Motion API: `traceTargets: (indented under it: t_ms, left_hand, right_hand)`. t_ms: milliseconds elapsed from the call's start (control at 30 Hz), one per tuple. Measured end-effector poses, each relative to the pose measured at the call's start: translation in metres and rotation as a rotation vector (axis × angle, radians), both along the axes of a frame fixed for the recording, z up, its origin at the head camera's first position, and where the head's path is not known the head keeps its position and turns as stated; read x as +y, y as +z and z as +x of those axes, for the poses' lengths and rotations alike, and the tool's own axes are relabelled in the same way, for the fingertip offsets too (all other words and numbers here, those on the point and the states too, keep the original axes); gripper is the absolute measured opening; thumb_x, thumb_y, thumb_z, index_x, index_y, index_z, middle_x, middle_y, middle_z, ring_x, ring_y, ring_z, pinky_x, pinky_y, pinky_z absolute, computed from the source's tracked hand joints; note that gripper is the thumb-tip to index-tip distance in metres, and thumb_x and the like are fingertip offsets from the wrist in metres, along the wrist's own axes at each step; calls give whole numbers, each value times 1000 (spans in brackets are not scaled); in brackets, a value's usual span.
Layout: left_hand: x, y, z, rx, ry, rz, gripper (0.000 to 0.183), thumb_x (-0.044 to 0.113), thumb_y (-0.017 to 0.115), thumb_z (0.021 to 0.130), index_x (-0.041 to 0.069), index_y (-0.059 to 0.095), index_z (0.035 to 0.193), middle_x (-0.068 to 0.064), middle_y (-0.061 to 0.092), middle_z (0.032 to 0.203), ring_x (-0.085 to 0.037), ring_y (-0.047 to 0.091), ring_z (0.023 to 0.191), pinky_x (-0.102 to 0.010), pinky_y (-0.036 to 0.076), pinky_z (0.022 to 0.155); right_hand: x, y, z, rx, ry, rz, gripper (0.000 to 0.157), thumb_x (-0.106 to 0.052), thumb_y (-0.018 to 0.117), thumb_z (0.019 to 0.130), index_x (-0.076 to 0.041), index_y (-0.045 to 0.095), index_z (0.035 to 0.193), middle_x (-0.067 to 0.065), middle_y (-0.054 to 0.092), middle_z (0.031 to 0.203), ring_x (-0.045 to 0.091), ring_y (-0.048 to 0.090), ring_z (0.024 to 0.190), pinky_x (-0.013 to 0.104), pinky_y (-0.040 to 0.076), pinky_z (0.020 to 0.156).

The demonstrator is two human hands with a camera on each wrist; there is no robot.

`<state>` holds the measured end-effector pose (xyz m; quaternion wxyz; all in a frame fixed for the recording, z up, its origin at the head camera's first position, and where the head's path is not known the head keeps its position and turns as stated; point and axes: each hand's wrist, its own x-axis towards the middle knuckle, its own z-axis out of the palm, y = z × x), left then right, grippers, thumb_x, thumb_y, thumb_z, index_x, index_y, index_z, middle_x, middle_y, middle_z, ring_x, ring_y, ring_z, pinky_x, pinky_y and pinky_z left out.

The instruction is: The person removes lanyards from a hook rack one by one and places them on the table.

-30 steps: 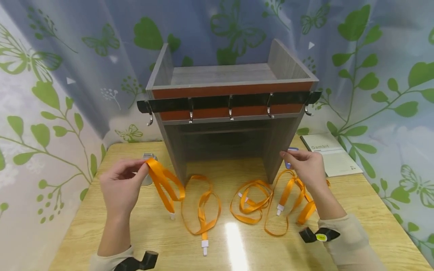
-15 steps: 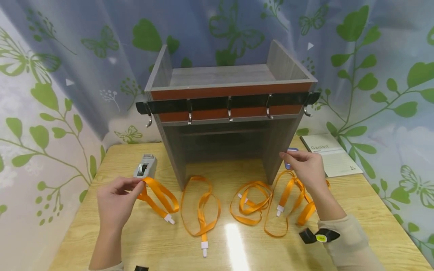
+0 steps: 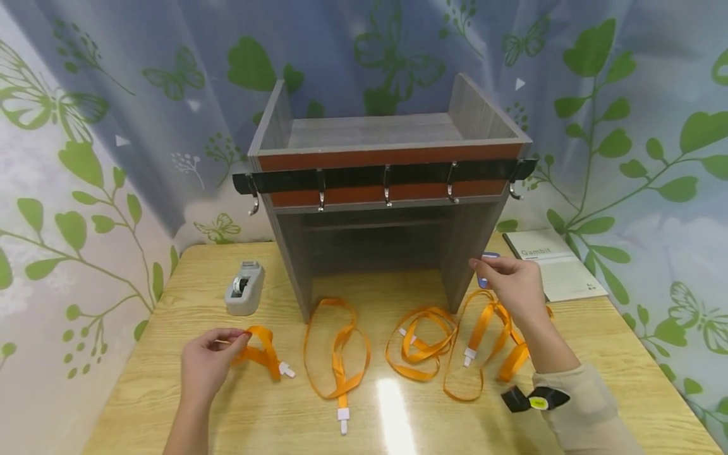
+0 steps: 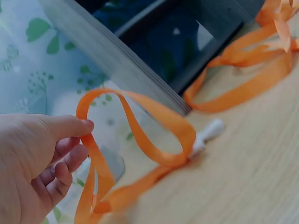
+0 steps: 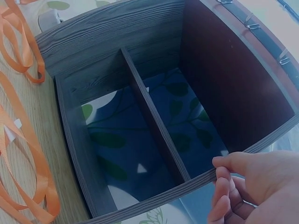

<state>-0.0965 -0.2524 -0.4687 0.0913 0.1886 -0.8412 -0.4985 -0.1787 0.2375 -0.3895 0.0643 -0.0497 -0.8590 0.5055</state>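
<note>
My left hand [image 3: 210, 363] pinches an orange lanyard [image 4: 154, 112] between thumb and finger, low over the table's left side. A loop of it stands up from the fingertips, and its white clip [image 3: 286, 370] points right. My right hand [image 3: 514, 287] pinches the front edge of the right side panel of a grey wooden shelf [image 3: 392, 129]. In the right wrist view the thumb lies at that edge with the other fingers curled outside it. A black rail [image 3: 352, 178] with several silver hooks runs across the shelf's reddish front board.
More orange lanyards lie before the shelf: one looped flat [image 3: 338, 379], one coiled [image 3: 421, 344], others bunched [image 3: 483, 322] by my right forearm. A grey tape dispenser [image 3: 244, 291] stands left. A notebook [image 3: 557, 265] and a blue-edged card [image 3: 486, 278] lie right.
My left hand has come down toward the table with the lanyard, whose loop now hangs lower and closer to the tabletop. The tape dispenser has come into full view. My right hand stays at the panel.
</note>
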Motion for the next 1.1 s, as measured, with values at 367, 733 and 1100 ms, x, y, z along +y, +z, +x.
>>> traceTargets:
  t_ms: [367, 733, 1100]
  left_hand:
    - [-3, -28, -4, -35, -30, -53, 19, 18, 82, 84, 1, 77, 92, 5, 69, 74, -2, 57, 61, -18, 50, 53]
    - [-6, -30, 1, -108, -110, -140, 17, 15, 81, 83, 1, 77, 93, -1, 71, 77, -5, 56, 64, -17, 48, 57]
    - [-12, 0, -3, 143, -227, -298, 29, 28, 77, 89, 8, 76, 110, -9, 74, 103, -13, 68, 86, -24, 58, 70]
  right_hand:
    - [2, 1, -1, 2, -5, -8, 48, -48, 71, 91, -7, 76, 115, 4, 71, 111, 5, 63, 79, 17, 57, 67]
    - [4, 1, 4, 0, -4, 36, 48, -48, 71, 90, -6, 76, 112, 12, 71, 119, 2, 63, 83, 16, 57, 69]
    - [19, 2, 11, 236, 196, 355, 26, -21, 72, 93, -3, 76, 110, 12, 76, 86, 5, 59, 60, 20, 46, 46]
